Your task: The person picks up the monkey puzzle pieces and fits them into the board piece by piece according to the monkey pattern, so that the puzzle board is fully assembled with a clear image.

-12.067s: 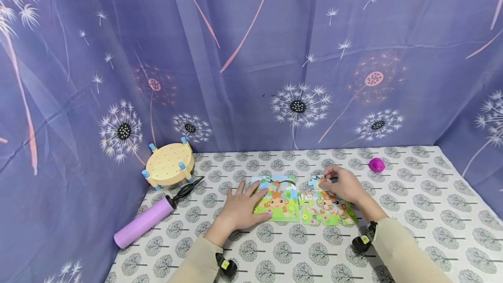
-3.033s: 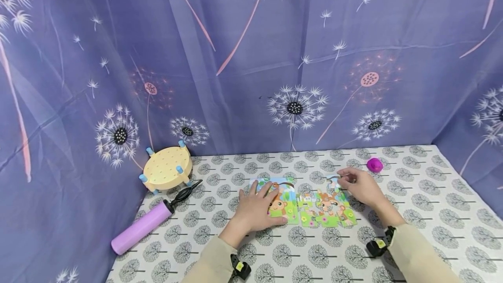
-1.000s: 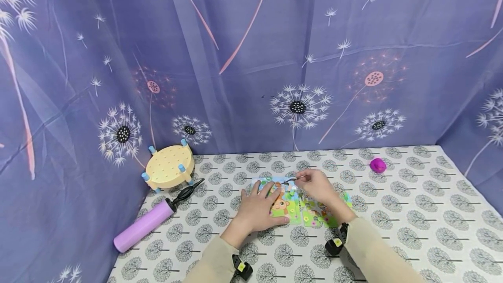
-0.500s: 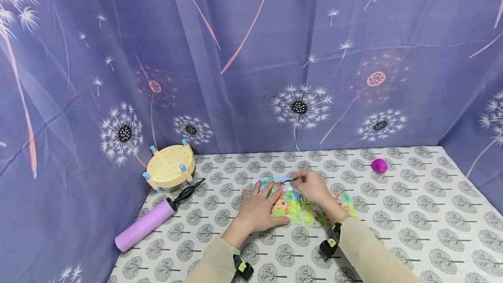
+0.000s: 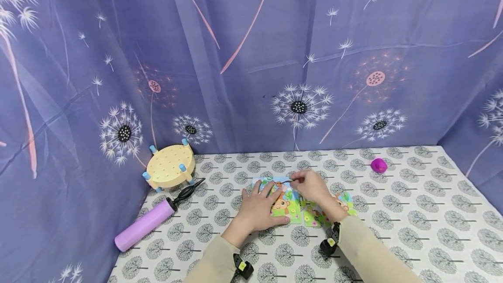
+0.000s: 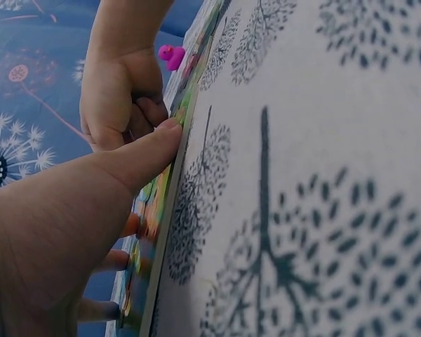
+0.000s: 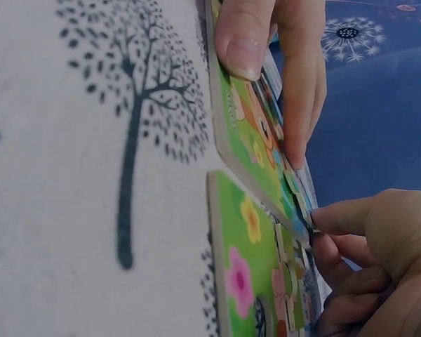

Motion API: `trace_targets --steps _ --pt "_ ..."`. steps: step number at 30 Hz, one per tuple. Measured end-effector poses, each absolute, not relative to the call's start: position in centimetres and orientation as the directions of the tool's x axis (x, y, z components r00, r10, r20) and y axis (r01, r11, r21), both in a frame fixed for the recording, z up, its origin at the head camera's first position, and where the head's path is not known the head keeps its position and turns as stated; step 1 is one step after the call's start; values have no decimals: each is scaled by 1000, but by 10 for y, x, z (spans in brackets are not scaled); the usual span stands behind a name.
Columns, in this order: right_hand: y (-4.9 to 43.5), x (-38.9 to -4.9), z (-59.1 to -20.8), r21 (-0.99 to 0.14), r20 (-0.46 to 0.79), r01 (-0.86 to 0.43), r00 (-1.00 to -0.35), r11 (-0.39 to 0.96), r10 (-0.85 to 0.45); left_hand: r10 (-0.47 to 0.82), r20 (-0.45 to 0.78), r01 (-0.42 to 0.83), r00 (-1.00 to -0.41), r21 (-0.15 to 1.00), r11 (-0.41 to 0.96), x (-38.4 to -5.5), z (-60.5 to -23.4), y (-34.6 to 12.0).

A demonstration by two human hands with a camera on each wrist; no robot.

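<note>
My left hand [image 5: 254,214] rests with spread fingers on the left monkey puzzle board [image 5: 295,214], covering part of its picture. In the right wrist view, the left thumb [image 7: 243,57] presses near the board's edge. My right hand [image 5: 312,188] is at the board's far right corner, its thumb and index finger pinching a small puzzle piece [image 5: 288,181] with a dark branch on it. The piece touches the board or is very close to it. Beside the board lies a second monkey picture of joined puzzle pieces [image 5: 311,219], partly hidden under the right forearm.
A purple rubber duck [image 5: 379,165] sits at the back right. At the far left are a small yellow stool [image 5: 170,167] with blue leg tips and a lilac hand pump [image 5: 144,225] with a black nozzle. A purple curtain [image 5: 243,112] backs the patterned tablecloth [image 5: 408,213].
The right hand took a piece from the second picture's far edge and carried it left to the board's far right corner. That picture's top row has lost pieces. The left hand slid slightly right.
</note>
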State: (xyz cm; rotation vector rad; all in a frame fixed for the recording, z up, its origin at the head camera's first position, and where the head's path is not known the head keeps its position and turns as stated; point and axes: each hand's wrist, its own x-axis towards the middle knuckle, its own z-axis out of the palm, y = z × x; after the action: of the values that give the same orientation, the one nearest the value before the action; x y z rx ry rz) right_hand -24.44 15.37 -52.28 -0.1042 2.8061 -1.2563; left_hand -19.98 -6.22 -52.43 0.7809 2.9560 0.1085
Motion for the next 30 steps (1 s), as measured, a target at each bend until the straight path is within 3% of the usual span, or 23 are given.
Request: trace_targets --steps 17,30 --pt "155 -244 -527 -766 -2 -70 -994 640 -110 459 -77 460 -885 14 888 -200 -524 -51" --pt "188 -233 -521 -799 28 -112 -989 591 -148 485 -63 483 -872 41 875 -201 -525 -56"
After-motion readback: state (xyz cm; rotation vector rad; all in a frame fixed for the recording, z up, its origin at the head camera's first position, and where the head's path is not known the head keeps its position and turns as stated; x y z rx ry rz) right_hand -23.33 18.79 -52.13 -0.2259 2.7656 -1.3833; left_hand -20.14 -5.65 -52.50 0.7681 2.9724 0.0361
